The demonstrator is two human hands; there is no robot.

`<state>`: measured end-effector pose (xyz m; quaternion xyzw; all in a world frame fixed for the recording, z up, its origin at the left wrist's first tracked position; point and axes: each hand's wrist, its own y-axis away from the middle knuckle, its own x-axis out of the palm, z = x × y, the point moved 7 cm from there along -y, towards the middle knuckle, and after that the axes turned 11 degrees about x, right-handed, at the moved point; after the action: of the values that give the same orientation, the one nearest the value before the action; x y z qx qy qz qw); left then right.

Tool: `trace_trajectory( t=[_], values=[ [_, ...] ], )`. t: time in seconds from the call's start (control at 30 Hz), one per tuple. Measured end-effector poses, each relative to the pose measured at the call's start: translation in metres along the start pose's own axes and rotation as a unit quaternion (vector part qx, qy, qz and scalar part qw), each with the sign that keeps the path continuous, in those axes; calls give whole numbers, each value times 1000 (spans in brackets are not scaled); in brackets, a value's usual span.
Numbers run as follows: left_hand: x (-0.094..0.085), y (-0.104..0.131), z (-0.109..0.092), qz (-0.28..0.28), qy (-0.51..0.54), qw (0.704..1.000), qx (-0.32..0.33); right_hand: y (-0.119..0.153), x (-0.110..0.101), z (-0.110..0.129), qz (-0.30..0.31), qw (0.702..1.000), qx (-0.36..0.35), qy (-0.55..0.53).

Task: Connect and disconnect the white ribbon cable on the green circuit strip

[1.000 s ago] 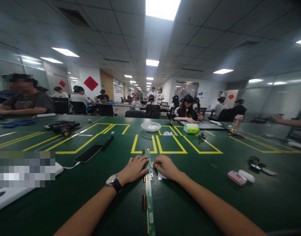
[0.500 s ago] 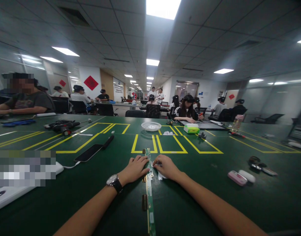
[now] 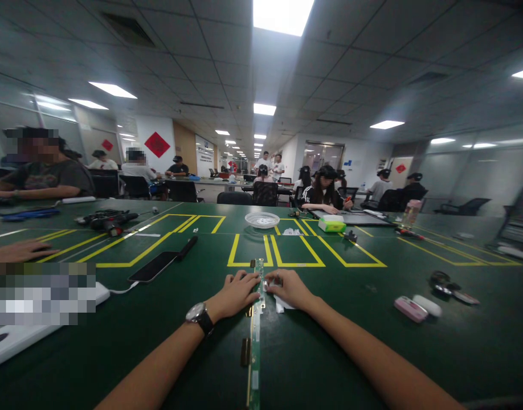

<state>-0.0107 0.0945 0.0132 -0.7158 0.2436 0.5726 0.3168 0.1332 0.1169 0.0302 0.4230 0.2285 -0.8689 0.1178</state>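
A long, narrow green circuit board (image 3: 255, 341) lies lengthwise before me, with brown-gold flex tabs (image 3: 245, 352) along its left side. My left hand (image 3: 238, 293), a watch on its wrist, holds the board from the left near its far end, fingertips and thumb on it. My right hand (image 3: 289, 289) is closed in a pinch at the board's right edge. A small pale bit shows at its fingertips, too small to name. Beneath that hand lies a crumpled white piece (image 3: 281, 306), paper or cloth, partly hidden by the palm.
A phone (image 3: 154, 266) on a white cable and a partly blurred white device (image 3: 39, 336) lie left. Another person's hand (image 3: 24, 250) rests beyond the device. A white basket (image 3: 262, 221) and green tissue pack (image 3: 331, 223) stand ahead. Pink case (image 3: 410, 308) lies right.
The board's near end has swung left. My right fingers have shifted slightly at its edge, while my left hand stays nearly still. Another person's hand has come in at the left.
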Motion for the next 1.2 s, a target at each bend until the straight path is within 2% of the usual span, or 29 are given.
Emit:
trace_trajectory(
  t=[0.37,0.7,0.97,1.07,1.2],
  values=[
    [5,-4,-1,32,13,999,16,-3,-3,-3,-5,998,7,-64],
    [-8,-1,-14,14,17,1000,15,3,-6,8,1,1000,-16,-17],
    [-9,2,-16,9,9,1000,3,8,-2,17,10,999,-38,14],
    [-11,3,-17,2,-2,1000,8,8,0,20,14,997,-66,21],
    [-15,4,-14,-17,-19,1000,6,14,-3,34,31,987,-153,39]
  ],
)
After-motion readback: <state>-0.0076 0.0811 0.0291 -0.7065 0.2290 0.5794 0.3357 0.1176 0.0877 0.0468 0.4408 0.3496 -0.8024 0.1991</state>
